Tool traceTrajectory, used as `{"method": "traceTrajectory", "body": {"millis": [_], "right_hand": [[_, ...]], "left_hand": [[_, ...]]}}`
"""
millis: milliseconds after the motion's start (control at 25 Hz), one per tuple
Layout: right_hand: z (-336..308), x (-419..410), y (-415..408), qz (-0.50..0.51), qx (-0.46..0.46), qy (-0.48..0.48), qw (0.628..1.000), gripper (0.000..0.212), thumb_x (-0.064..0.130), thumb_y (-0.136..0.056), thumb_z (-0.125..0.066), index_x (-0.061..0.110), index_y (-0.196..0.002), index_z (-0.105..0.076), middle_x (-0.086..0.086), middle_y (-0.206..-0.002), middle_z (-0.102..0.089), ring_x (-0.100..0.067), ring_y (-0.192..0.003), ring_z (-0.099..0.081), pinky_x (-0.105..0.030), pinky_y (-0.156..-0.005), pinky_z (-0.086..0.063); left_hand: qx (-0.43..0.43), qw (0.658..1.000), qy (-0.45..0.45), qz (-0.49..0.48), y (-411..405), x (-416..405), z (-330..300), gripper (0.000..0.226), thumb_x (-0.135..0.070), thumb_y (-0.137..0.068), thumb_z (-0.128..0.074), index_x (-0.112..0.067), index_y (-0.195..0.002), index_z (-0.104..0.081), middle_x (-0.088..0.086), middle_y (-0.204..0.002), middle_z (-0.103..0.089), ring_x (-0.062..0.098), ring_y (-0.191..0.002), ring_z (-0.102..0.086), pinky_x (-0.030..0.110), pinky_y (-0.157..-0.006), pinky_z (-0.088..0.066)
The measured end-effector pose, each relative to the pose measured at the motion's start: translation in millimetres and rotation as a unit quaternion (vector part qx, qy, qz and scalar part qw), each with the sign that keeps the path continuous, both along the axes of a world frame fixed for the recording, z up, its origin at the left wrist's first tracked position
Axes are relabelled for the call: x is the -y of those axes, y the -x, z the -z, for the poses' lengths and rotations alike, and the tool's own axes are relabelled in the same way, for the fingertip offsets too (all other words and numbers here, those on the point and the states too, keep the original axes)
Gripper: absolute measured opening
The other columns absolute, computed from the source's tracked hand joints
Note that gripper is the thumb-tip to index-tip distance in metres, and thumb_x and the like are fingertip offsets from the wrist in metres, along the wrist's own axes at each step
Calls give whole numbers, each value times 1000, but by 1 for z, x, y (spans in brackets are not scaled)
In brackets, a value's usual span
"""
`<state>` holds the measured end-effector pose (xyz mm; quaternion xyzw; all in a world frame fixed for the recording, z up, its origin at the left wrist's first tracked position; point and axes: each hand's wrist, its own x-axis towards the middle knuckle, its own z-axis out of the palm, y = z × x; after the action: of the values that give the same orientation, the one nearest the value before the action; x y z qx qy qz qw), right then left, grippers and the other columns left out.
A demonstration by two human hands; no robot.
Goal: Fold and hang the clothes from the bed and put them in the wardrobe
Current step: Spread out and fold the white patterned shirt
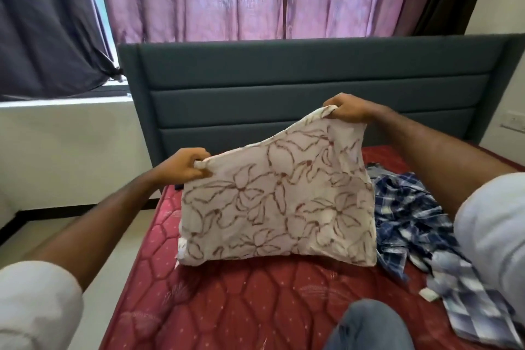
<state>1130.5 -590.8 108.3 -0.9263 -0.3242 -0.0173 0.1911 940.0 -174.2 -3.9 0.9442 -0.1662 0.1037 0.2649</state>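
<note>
Red bed (255, 307), floral garment (281, 202) between hands (184, 165)

White floral-print garment (278, 202) — folded double — is hanging upright above the red mattress (241, 301), top edge tilting down leftward. Blue plaid clothes (412, 221) are lying crumpled just beside it.

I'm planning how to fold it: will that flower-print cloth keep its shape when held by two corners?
Probably not: the floral cloth sags between the left hand and right hand, so it looks floppy. Likely light too, since corner pinches carry it.
</note>
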Motion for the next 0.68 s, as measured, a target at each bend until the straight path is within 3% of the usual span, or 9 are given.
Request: {"method": "traceTrajectory", "body": {"millis": [80,200,280,400,480,560,600,680], "right_hand": [[1,-2,0,-2,-20,21,1000,16,28,-95,-59,21,-89,-72,-3,-97,-71,-25,-94,-68,-45,-84,-55],[2,1,1,17,-116,73,990,15,27,-98,-63,18,-102,-75,-5,-101,-75,-24,-93,-73,-46,-86,-60],[2,0,3,39,-217,127,967,19,27,-96,-69,14,-108,-75,-9,-103,-78,-28,-92,-76,-50,-89,-60],[2,-8,11,54,-321,217,920,33,28,-90,-77,9,-117,-72,-13,-109,-77,-32,-101,-75,-55,-98,-56],[1,-13,8,64,-343,250,903,41,29,-86,-81,8,-120,-71,-13,-110,-77,-33,-102,-74,-53,-99,-55],[-1,-21,-1,110,-355,237,898,39,32,-84,-83,8,-114,-72,-12,-109,-77,-32,-97,-75,-51,-97,-56],[-1,-27,-5,132,-346,218,903,36,34,-87,-80,6,-109,-71,-12,-105,-77,-29,-91,-75,-45,-90,-59],[-5,-40,-16,155,-291,151,932,32,34,-100,-65,1,-100,-64,-10,-89,-68,-22,-72,-67,-31,-61,-59]], "left_hand": [[-7,997,-80,9,3,-14,1,39,-68,-79,-66,-35,-100,-70,-12,-96,-57,11,-92,-62,27,-76,-55],[-32,974,-226,12,4,-21,-7,19,-56,-84,-63,-40,-92,-70,-17,-97,-52,5,-89,-57,21,-72,-51],[-132,952,-273,-29,3,-24,-12,9,-45,-85,-72,-37,-86,-68,-17,-89,-60,3,-78,-62,18,-66,-51],[-276,899,-320,-118,1,-39,-7,13,-35,-82,-73,-24,-89,-68,-7,-77,-68,11,-58,-65,34,-57,-59],[-281,903,-248,-211,2,-49,-11,13,-29,-87,-65,-17,-90,-67,1,-72,-66,17,-49,-60,33,-43,-51],[-266,913,-51,-306,-5,-55,-18,22,-24,-95,-58,-4,-90,-66,8,-65,-60,21,-48,-58,27,-40,-44],[-247,907,74,-334,-13,-56,-21,26,-22,-99,-55,1,-91,-64,13,-66,-61,26,-51,-63,28,-41,-47],[-176,865,306,-357,-37,-52,-30,29,-15,-104,-47,10,-98,-60,26,-78,-69,39,-64,-73,37,-45,-57]]}}
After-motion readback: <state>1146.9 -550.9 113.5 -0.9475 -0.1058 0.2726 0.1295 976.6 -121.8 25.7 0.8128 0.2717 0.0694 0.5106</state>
